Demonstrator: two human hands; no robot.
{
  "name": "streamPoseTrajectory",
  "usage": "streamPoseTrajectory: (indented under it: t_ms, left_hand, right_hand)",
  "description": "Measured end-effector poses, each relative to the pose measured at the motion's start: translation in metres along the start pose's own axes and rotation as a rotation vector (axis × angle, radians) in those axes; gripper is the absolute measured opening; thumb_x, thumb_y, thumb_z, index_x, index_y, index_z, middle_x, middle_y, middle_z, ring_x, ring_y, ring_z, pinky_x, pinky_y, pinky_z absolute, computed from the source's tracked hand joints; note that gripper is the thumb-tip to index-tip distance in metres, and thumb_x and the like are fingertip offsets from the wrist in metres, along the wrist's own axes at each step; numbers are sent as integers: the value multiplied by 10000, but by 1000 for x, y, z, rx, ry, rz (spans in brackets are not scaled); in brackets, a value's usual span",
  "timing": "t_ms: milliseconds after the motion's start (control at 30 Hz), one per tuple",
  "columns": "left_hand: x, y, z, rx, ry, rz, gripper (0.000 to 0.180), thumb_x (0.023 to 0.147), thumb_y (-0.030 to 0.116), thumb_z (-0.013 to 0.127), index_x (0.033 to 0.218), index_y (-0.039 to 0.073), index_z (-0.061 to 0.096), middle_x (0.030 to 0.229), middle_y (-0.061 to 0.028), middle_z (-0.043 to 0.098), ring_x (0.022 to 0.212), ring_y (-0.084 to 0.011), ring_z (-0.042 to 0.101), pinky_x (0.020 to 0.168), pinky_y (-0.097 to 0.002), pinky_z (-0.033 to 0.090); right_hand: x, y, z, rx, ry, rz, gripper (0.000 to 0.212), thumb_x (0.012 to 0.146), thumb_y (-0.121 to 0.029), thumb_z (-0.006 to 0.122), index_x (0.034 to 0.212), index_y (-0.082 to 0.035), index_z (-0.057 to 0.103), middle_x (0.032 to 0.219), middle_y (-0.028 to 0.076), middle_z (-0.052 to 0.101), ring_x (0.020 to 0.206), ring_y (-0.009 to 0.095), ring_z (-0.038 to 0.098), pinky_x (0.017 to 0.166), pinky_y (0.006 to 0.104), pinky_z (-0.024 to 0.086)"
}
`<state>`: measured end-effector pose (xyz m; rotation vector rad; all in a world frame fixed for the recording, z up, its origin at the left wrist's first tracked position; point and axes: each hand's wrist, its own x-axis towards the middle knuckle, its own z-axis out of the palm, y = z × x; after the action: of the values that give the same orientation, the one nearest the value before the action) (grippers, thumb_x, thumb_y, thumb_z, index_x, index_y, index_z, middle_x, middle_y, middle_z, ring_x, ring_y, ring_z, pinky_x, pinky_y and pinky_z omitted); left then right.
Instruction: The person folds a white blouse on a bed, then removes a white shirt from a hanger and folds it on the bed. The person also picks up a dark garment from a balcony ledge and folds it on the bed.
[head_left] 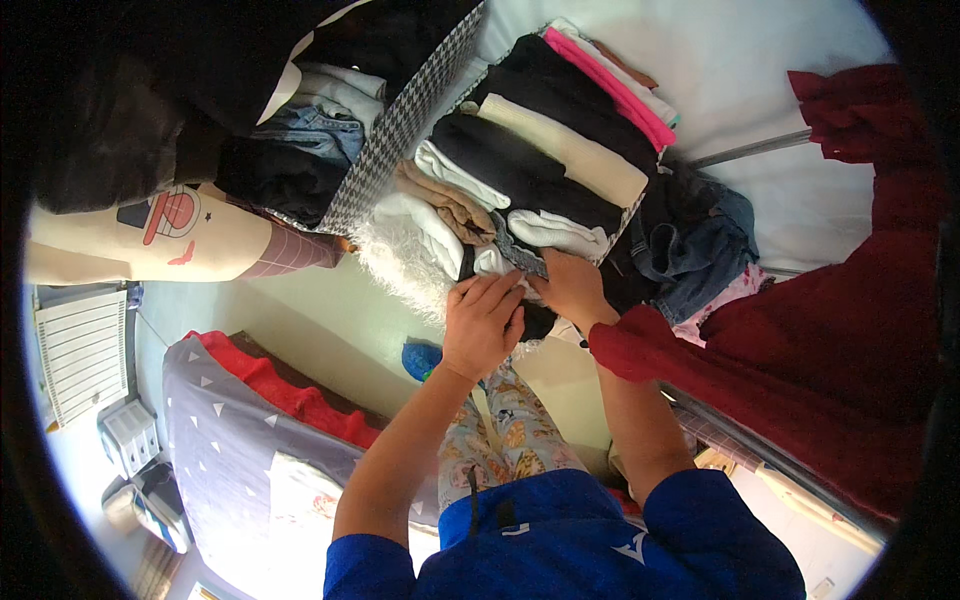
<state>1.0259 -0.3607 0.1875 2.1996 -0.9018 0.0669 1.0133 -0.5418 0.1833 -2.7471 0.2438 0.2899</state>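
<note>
A storage box with a houndstooth side (pixel 405 120) holds rolled and folded clothes in rows. Black rolls, a cream roll (pixel 560 150), a tan garment (pixel 445 202) and a pink one (pixel 610 88) are among them. My left hand (pixel 485 322) lies over the near row, its fingers stretched across white and black cloth. Close beside it, my right hand (pixel 572 288) bends its fingers around the near end of a grey garment (pixel 520 255). Its fingertips are partly hidden in the cloth. A fluffy white garment (pixel 405 262) spills over the near left edge.
Left of the box stands another compartment with jeans (pixel 310 135) and dark clothes. Dark jeans (pixel 705 235) lie at the right, near a hanging dark red cloth (pixel 830 330). A bed with a grey patterned cover (pixel 225 430) is at lower left. A blue slipper (pixel 420 360) is near my legs.
</note>
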Motion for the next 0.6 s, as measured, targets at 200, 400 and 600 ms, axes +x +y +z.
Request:
streamPoseTrajectory:
  t_ms: [200, 400, 600]
  left_hand:
    - [1, 1, 4, 0, 33, -31, 216, 784, 139, 634, 988, 81, 673, 1173, -32, 632, 1049, -216, 573, 956, -399, 375]
    - [3, 3, 3, -25, 5, -60, 227, 771, 127, 639, 989, 84, 687, 1167, -16, 645, 1044, -209, 583, 960, -391, 362]
    - [1, 1, 8, -3, 1, -48, 218, 777, 156, 623, 981, 92, 662, 1168, -22, 634, 1036, -229, 569, 946, -399, 375]
  right_hand:
    - [-4, -1, 15, 80, 283, -52, 280, 758, -259, 730, 940, -62, 649, 802, 149, 657, 770, 367, 637, 653, 442, 495]
    - [-4, 0, 14, 97, 319, -77, 314, 706, -225, 765, 944, -63, 641, 792, 145, 655, 742, 351, 641, 640, 437, 499]
    - [-6, -6, -2, 134, 215, -32, 325, 780, -219, 723, 1050, -53, 647, 884, 144, 680, 819, 336, 658, 722, 418, 512]
